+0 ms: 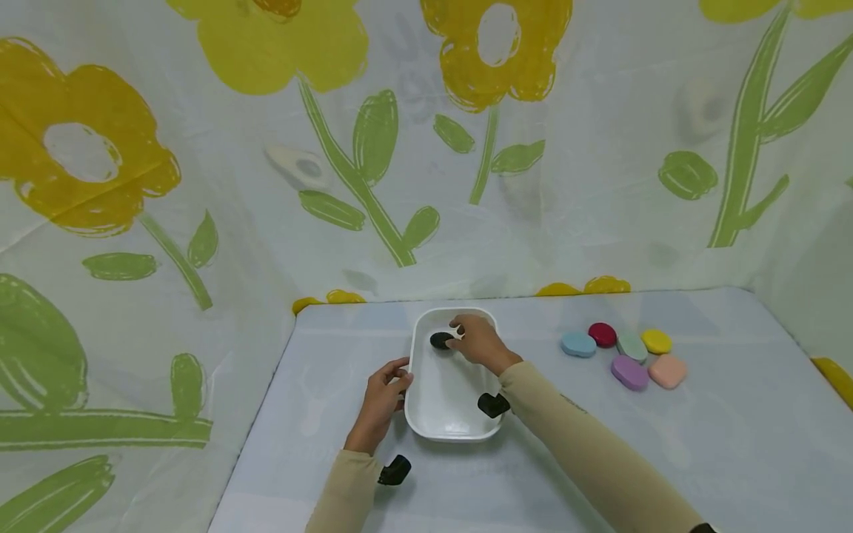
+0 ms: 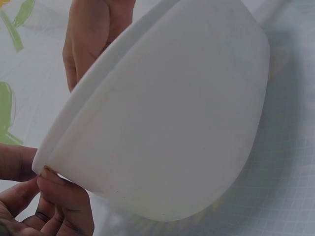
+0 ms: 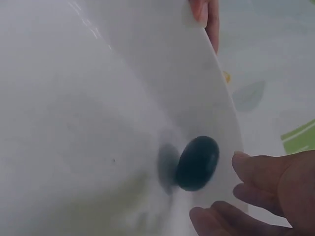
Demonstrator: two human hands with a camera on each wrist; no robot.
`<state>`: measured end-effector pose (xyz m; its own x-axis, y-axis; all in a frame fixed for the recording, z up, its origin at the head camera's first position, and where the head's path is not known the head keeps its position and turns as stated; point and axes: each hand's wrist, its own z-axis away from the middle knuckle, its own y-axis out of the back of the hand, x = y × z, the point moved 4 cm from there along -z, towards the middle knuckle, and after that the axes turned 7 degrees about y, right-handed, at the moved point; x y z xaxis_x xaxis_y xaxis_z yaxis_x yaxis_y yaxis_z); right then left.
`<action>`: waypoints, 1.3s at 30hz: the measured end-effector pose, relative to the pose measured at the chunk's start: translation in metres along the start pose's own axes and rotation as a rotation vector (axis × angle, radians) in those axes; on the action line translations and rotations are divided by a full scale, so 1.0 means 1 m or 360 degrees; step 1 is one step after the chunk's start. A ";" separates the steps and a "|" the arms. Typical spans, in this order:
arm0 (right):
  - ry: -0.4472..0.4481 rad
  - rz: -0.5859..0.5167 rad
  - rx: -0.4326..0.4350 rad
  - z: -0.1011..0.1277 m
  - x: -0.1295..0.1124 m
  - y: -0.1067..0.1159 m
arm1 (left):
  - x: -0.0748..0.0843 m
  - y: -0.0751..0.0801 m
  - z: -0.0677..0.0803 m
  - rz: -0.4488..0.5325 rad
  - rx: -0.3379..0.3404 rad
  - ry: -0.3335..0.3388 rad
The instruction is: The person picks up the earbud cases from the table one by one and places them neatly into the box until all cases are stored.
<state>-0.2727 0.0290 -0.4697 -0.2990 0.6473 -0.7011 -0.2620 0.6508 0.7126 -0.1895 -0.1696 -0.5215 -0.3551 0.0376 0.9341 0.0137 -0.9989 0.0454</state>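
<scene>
A white rounded tray (image 1: 443,407) sits on the table with a dark oval stone (image 1: 441,340) in its far part. In the right wrist view the stone (image 3: 198,163) shows smooth and dark teal, with its reflection on the glossy tray. My right hand (image 1: 481,342) reaches over the tray beside the stone, and its fingertips (image 3: 241,158) are spread a little apart from it. At the tray's left side, my left hand (image 1: 383,396) pinches the rim between thumb and finger. The left wrist view shows this pinch at the edge of the tray (image 2: 167,108).
To the right lies a group of coloured stones: light blue (image 1: 578,344), dark red (image 1: 603,334), pale green (image 1: 631,346), yellow (image 1: 656,341), purple (image 1: 629,372) and peach (image 1: 668,371). A flower-printed curtain (image 1: 466,237) rises behind the white table (image 1: 566,444).
</scene>
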 end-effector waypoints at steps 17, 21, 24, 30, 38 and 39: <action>-0.0038 -0.0192 0.0349 0.060 0.039 0.068 | 0.003 -0.001 -0.002 -0.0003 0.0030 0.0006; -0.0080 -0.0148 0.0406 0.076 0.059 0.076 | 0.001 -0.001 0.000 -0.0009 0.0021 0.0005; -0.0130 -0.0134 0.0424 0.087 0.074 0.082 | 0.000 -0.001 0.001 -0.0006 0.0015 0.0007; -0.0123 -0.0152 0.0495 0.107 0.099 0.097 | -0.001 -0.002 0.001 -0.0007 0.0014 0.0008; -0.0182 -0.0079 0.0529 0.123 0.126 0.109 | -0.003 -0.002 0.000 -0.0009 0.0013 0.0018; -0.0200 -0.0060 0.0529 0.124 0.130 0.109 | -0.003 -0.001 0.000 -0.0008 0.0014 0.0020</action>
<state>-0.2265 0.2332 -0.4859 -0.1742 0.6507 -0.7391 0.0483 0.7553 0.6536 -0.1891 -0.1683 -0.5242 -0.3667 0.0420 0.9294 0.0202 -0.9984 0.0531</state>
